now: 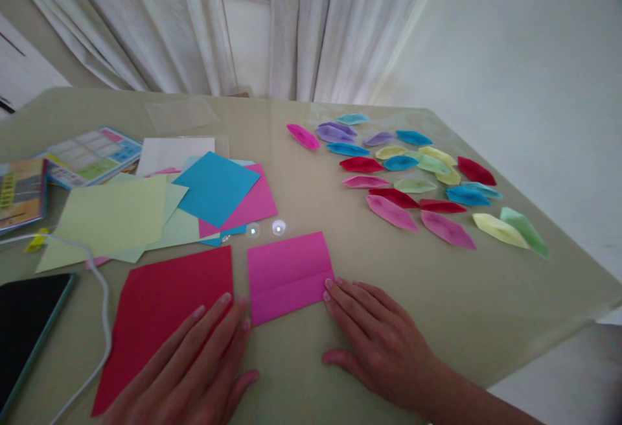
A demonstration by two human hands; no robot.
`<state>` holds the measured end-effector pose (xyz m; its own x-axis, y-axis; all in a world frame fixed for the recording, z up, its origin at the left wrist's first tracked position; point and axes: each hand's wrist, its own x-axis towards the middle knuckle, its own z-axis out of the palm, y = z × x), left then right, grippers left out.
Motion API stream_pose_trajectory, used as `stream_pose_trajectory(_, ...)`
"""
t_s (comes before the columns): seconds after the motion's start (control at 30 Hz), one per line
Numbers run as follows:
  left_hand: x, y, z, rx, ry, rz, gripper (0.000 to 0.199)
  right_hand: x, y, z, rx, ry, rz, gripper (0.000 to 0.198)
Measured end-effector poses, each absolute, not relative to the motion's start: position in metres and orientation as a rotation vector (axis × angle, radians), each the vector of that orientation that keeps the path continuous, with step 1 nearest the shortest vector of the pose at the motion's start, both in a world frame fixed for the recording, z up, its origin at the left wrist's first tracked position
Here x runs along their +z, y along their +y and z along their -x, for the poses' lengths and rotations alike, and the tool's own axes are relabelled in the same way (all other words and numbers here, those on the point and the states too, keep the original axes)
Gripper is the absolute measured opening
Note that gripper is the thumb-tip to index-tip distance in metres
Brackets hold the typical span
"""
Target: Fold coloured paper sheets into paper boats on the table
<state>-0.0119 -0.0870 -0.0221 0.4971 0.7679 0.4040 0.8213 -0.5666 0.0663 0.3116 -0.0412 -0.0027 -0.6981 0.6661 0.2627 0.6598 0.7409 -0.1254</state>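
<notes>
A pink sheet of paper point(291, 263), folded with a crease running across it, lies flat on the table in front of me. My right hand point(374, 334) rests at its right edge, fingers stretched out and fingertips touching the lower right corner. On the left, my left hand point(199, 367) lies flat over a red sheet of paper point(170, 295), covering its lower right part. Its fingertips come close to the pink paper's left edge; whether they touch it I cannot tell. Neither hand grips anything.
Several folded paper boat-like pieces point(391, 211) in many colours spread over the right side. Loose coloured sheets, topped by a blue square point(216, 188), overlap at the left. A phone point(29, 328), a white cable point(105, 308) and booklets point(92, 156) lie further left.
</notes>
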Motion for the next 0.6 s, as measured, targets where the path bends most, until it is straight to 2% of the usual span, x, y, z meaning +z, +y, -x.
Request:
stream_pose_trajectory(0.1,-0.011,-0.072,0.006,-0.649,-1.237,2.615,0.024,0.0,-0.024,-0.312,0.096,-2.67,0.931,0.034)
stream_pose_trajectory(0.17,-0.005,-0.059,-0.008,-0.584,-1.291,2.645,0.03,0.004,-0.01,-0.311,0.109,-2.708,0.892,0.029)
stream_pose_trajectory(0.23,-0.005,-0.05,-0.023,-0.481,-1.44,2.648,0.042,0.008,0.003,-0.306,0.077,-2.746,0.936,0.028)
stream_pose_trajectory(0.33,-0.009,-0.047,-0.037,-0.524,-1.49,2.707,0.034,0.008,0.02,-0.293,0.009,-2.786,1.068,0.034)
stream_pose_trajectory(0.47,-0.014,-0.049,-0.035,-0.8,-1.4,2.906,0.029,-0.002,0.035,-0.28,0.096,-2.785,1.069,0.056)
stream_pose_trajectory(0.53,-0.016,-0.047,-0.027,-0.768,-1.399,2.924,0.03,-0.008,0.037,-0.281,0.189,-2.768,1.012,0.053)
stream_pose_trajectory(0.6,-0.017,-0.044,-0.018,-0.565,-1.402,2.887,0.042,-0.013,0.038,-0.284,0.247,-2.713,0.967,0.041)
